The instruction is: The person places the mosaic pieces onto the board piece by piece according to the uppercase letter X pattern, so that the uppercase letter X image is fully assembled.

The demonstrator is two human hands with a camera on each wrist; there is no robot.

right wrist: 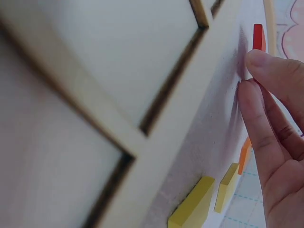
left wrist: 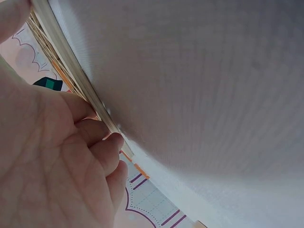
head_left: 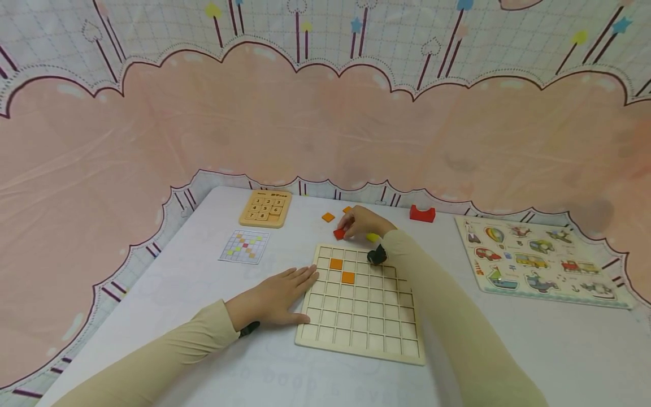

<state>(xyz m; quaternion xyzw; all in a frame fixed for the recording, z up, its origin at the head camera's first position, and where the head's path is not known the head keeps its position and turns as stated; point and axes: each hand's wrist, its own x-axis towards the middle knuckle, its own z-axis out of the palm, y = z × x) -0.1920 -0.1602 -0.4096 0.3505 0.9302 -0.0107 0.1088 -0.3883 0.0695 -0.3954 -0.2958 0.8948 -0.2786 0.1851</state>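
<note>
Red tile point(head_left: 338, 234) is pinched by right fingers point(right wrist: 260, 107); board point(head_left: 360, 321) is touched by spread left fingers point(head_left: 305, 276). Tile may be dropped if pinch loosens.

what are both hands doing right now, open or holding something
Left hand: open, fingers against the board's left edge.
Right hand: closed, pinching a red tile.

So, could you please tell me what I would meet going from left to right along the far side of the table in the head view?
Number puzzle → loose orange tile → right hand pinching a red tile → red notched block → vehicle picture board.
</note>
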